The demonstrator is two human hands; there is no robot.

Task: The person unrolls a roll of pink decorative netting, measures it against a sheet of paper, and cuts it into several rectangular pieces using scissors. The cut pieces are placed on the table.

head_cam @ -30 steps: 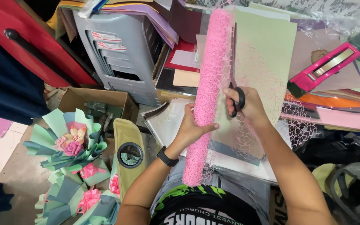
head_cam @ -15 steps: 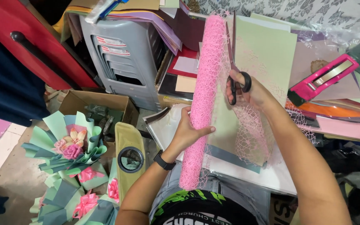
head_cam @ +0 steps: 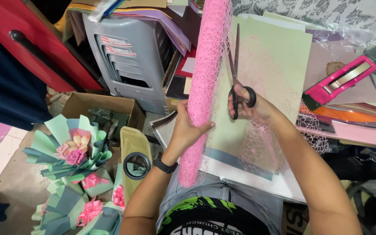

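A long roll of pink mesh netting (head_cam: 207, 74) lies lengthwise over a pale green sheet of paper (head_cam: 279, 56) on my lap board. My left hand (head_cam: 188, 128), with a black watch on its wrist, grips the roll near its lower part. My right hand (head_cam: 249, 106) holds black-handled scissors (head_cam: 236, 65), with the blades pointing away along the right side of the roll where the unrolled mesh (head_cam: 266, 143) spreads over the paper.
A grey plastic drawer unit (head_cam: 131, 61) with paper stacked on top stands at the back left. A cardboard box (head_cam: 105, 115) and paper flower bouquets (head_cam: 72, 152) sit on the floor at left. A pink tape dispenser (head_cam: 340, 80) and coloured sheets lie at right.
My right hand has pushed the scissors further away along the roll's edge, and more mesh hangs loose below it. My left hand stays on the roll.
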